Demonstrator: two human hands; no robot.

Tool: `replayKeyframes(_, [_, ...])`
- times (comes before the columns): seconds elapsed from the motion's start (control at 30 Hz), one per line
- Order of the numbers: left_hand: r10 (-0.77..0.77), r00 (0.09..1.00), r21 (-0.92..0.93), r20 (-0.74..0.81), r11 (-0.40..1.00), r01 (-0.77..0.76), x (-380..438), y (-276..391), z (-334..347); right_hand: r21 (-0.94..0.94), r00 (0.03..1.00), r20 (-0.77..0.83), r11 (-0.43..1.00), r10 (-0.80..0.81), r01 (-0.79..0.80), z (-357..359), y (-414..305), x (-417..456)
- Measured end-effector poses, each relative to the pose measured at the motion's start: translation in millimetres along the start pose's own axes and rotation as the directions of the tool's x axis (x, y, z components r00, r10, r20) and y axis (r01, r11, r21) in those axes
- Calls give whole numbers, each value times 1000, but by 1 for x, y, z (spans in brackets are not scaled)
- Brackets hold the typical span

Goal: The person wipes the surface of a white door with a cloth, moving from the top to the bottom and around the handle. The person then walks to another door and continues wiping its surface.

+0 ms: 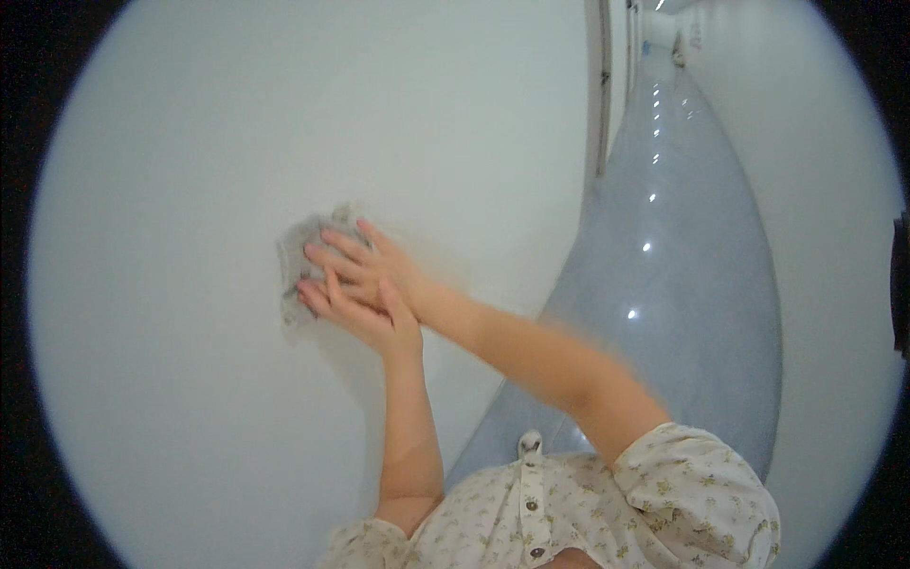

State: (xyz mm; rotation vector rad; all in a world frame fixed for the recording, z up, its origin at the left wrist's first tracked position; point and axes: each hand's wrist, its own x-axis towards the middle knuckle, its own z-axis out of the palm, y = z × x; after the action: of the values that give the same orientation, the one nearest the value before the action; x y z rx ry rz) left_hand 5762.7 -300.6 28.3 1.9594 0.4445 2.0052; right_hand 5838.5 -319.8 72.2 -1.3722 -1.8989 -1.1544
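A light grey cloth (293, 252) with pale edges lies bunched against a smooth white wall (178, 213). My right hand (362, 263) presses flat on it with the fingers spread, holding it to the surface. Low on the cloth are the fingertips of my left hand (355, 313). The thumb and a finger of that hand lap over the edge of my right hand. Much of the cloth is hidden under both hands. My right forearm is slightly blurred.
A glossy grey floor (682, 284) with light reflections runs along the wall. A door or frame edge (603, 85) stands farther up the wall. Another pale wall (817, 284) borders the floor on the right. Part of a shoe (530, 442) shows below my patterned shirt (569, 491).
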Motion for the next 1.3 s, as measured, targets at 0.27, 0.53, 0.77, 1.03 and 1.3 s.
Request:
replayKeyframes(0.27, [-8, 992, -137, 124, 990, 25, 24, 54, 18, -32, 933, -87, 935, 350, -354, -36, 5, 0])
replayKeyframes(0.53, [44, 941, -241, 336, 970, 41, 37, 62, 2, -102, 954, -177, 959, 243, -264, -52, 2, 12])
replayKeyframes(0.77, [-27, 885, -22, 464, 999, 42, 52, 104, 10, 634, 794, -54, 635, 605, -440, -66, 5, -6])
replayKeyframes(1.03, [-69, 831, 85, 551, 996, 26, 71, 168, -36, 330, 755, -67, 729, 652, -600, -113, -27, 3])
replayKeyframes(1.3, [14, 850, 41, 527, 998, -42, 79, 148, 4, 327, 718, -109, 707, 687, -627, -109, 2, 12])
